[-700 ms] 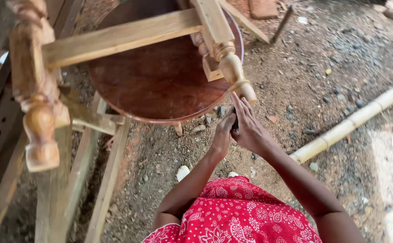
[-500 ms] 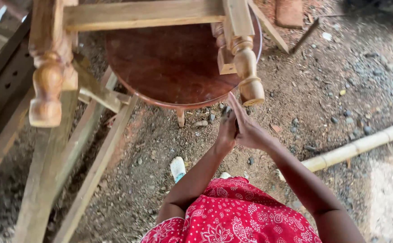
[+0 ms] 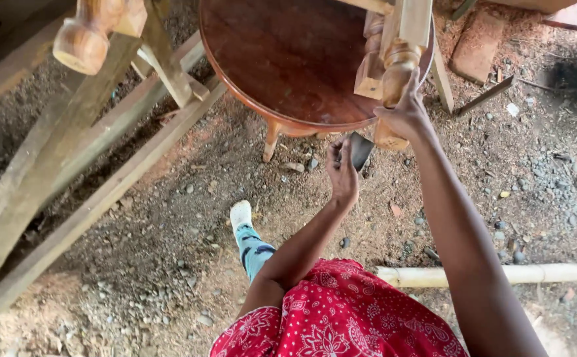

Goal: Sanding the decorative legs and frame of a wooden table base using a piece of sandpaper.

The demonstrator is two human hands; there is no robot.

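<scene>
a second turned leg [image 3: 87, 36] juts in at 11 o'clock over slanting timber rails [image 3: 70, 198]. the round brown tabletop [image 3: 288, 59] sits at 12 o'clock. just below its rim the left hand [image 3: 342, 175] pinches a dark flat scraper [image 3: 360, 149], while the right hand [image 3: 406, 116], at 1 o'clock, wraps closed around the pale turned wooden leg [image 3: 397, 73]. a pale pole [image 3: 500, 274] lies at 4 o'clock
</scene>
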